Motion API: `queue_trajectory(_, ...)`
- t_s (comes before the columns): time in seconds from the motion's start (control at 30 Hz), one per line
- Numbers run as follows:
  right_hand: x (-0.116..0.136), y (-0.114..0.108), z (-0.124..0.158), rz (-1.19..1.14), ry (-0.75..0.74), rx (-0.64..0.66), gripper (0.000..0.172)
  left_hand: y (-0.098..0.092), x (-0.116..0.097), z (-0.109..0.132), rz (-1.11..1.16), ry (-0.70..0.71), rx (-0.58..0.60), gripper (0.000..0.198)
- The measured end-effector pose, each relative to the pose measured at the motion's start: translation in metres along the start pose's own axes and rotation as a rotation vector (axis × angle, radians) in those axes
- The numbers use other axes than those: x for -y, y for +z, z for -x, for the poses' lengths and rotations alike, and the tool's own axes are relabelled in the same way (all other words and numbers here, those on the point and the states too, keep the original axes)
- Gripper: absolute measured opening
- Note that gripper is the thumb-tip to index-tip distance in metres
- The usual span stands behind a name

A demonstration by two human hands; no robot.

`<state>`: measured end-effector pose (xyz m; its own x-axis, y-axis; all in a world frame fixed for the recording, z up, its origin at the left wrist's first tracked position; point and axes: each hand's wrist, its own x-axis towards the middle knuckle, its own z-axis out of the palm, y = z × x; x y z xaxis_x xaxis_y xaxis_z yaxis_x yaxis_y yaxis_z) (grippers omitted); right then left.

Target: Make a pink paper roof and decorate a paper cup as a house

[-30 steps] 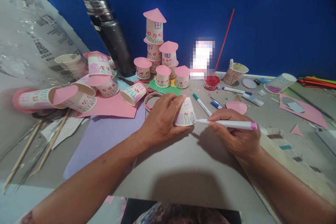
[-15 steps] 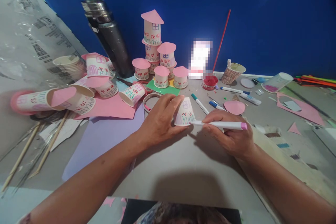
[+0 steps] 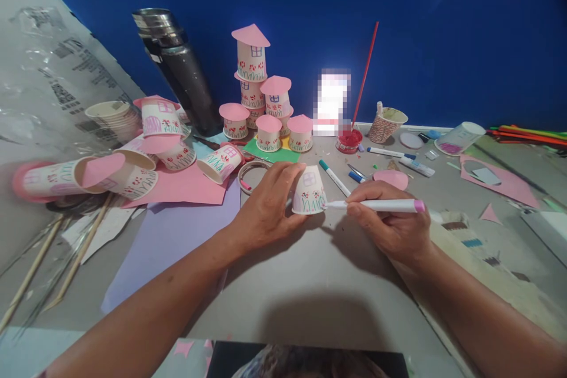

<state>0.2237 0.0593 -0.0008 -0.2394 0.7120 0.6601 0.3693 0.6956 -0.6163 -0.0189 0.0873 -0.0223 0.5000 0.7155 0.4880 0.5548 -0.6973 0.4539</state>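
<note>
My left hand (image 3: 270,204) is closed around the left side of a small white paper cup (image 3: 309,190), which stands upside down with its rim low. A purple window, red flowers and green grass strokes are drawn on the cup. In my right hand (image 3: 390,221) is a white marker with a pink end (image 3: 390,205), held nearly level. Its tip touches or nearly touches the cup's lower right side. Just behind lie a teal-capped marker (image 3: 334,178) and a blue-capped marker (image 3: 357,176).
Decorated cups with pink cone roofs (image 3: 251,53) stand stacked at the back; others lie at left beside a dark flask (image 3: 188,77). A tape roll (image 3: 241,176), purple paper (image 3: 163,248), a red paint pot (image 3: 349,142) and a patterned cup (image 3: 386,125) surround the hands.
The cup has turned slightly in my left hand, showing more of its flowers and grass. The marker tip now sits at its right edge. The whole view has shifted a little.
</note>
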Motion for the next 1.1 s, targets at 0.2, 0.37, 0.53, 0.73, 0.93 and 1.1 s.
queue_trajectory(0.2,0.0005,0.0024,0.0003,-0.023,-0.042,0.055,0.01,-0.0003,-0.001,-0.0008,0.014,0.003,0.009,0.067)
queue_trajectory(0.37,0.0006,0.004,0.0006,-0.014,-0.06,0.077,0.009,0.0003,0.0003,-0.0006,0.012,0.024,0.005,0.066)
queue_trajectory(0.53,0.0007,0.0036,0.0,0.004,-0.049,0.111,0.011,0.001,0.0007,-0.0005,0.011,0.031,0.003,0.065)
queue_trajectory(0.73,0.0006,0.0042,0.0004,-0.004,-0.044,0.103,0.01,0.0011,-0.0007,-0.0004,0.019,0.016,0.008,0.065)
queue_trajectory(0.93,-0.0013,-0.0017,-0.0009,0.016,-0.008,-0.02,0.011,0.001,0.0,0.0,0.036,-0.012,0.011,0.069)
queue_trajectory(1.1,0.0003,-0.0024,-0.0029,0.009,-0.033,0.017,0.012,0.001,0.0015,-0.0006,0.076,-0.011,0.031,0.068)
